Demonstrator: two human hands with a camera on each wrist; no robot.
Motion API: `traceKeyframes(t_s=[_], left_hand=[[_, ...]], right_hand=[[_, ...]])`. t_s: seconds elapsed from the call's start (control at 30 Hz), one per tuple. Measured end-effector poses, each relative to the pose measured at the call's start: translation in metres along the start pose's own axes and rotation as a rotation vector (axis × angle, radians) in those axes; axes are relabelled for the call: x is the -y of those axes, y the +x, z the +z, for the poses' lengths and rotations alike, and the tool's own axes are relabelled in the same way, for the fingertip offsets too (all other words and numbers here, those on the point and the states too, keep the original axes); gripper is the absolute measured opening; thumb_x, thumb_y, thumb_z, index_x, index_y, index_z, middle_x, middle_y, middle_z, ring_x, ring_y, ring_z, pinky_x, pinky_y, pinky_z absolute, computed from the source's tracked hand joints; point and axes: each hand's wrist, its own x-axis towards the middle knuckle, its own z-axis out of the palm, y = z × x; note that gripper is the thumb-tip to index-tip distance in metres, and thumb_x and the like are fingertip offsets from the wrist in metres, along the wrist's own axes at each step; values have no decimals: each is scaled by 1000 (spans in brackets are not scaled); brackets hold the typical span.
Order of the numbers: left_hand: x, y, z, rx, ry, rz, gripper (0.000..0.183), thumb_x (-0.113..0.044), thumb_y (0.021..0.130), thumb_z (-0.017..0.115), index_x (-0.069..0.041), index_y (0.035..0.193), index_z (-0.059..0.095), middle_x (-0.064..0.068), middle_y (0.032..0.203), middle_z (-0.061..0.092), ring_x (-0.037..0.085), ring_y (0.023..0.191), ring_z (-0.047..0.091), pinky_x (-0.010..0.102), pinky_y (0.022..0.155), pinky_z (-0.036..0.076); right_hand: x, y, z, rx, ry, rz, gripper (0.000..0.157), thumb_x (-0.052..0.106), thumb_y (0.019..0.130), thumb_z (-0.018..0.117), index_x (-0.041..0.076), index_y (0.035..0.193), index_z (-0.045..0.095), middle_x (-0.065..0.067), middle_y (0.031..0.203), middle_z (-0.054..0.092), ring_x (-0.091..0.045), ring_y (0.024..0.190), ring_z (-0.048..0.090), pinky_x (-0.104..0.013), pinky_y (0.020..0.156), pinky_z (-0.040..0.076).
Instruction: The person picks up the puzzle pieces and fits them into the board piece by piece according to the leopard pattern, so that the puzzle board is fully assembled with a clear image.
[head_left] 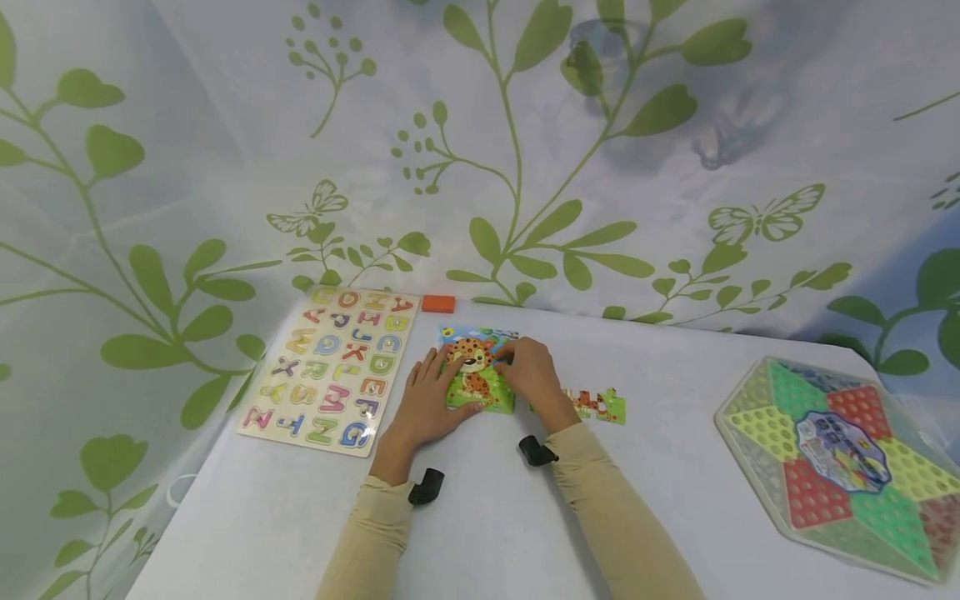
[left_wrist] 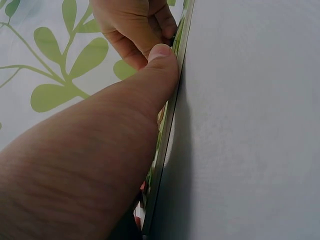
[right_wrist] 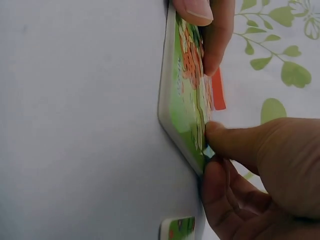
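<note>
A leopard jigsaw puzzle (head_left: 498, 398) with a green and blue picture lies on the table. My left hand (head_left: 433, 400) rests on its left side with fingers spread over the picture. The left thumb (left_wrist: 162, 62) presses along the near edge. At the puzzle's right edge my right hand (head_left: 534, 375) pinches a small puzzle piece (right_wrist: 209, 151), bluish where it shows between thumb and fingertip. Most of that piece is hidden by the fingers. Several loose leopard puzzle pieces (head_left: 613, 408) lie to the right of the right wrist, partly behind it.
A wooden alphabet board (head_left: 303, 425) with coloured letters lies to the left. An orange block (head_left: 438, 304) sits behind the puzzle, near the leaf-patterned cloth backdrop (head_left: 375, 167). On the right is a hexagonal Chinese checkers board (head_left: 757, 492). All stand on a white-covered table (head_left: 480, 525).
</note>
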Motion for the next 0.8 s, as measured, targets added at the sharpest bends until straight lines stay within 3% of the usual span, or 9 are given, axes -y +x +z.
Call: traceKeyframes(t_s=[0.2, 0.33, 0.53, 0.67, 0.8], left_hand=[[-1, -2, -3, -4, -13, -10, 87, -61, 90, 67, -20, 160, 36, 11, 173, 15, 36, 160, 10, 59, 129, 13], [-2, -1, -1, -15, -48, -26, 98, -61, 88, 70, -16, 163, 26, 14, 172, 14, 37, 160, 11, 57, 129, 14], [-2, 0, 1, -10, -100, -93, 118, -60, 83, 77, -13, 166, 7, 17, 172, 9, 39, 159, 12, 55, 129, 18], [-3, -1, -2, -34, -123, -112, 120, -56, 81, 81, -11, 165, 8, 17, 172, 12, 39, 159, 14, 56, 129, 18], [-6, -4, -3, -34, -168, -124, 122, -53, 80, 83, -9, 165, 8, 17, 172, 13, 39, 159, 15, 56, 129, 17]], right_hand=[[-8, -8, -10, 24, 85, -33, 27, 28, 96, 73, 13, 118, 75, -8, 118, 73, -26, 107, 69, -43, 88, 59], [-27, -20, -26, 45, 113, -29, 34, 30, 95, 73, 16, 126, 72, -6, 126, 71, -25, 110, 69, -42, 87, 59], [-57, -46, -49, 95, -17, -69, 58, 32, 81, 88, 12, 132, 69, -9, 124, 68, -24, 101, 62, -41, 86, 53], [-68, -56, -52, 116, -122, -117, 68, 36, 76, 91, 11, 135, 67, -13, 130, 63, -31, 114, 59, -48, 96, 52], [-70, -60, -50, 111, -145, -135, 67, 36, 78, 89, 11, 136, 67, -14, 131, 61, -36, 122, 57, -53, 101, 50]])
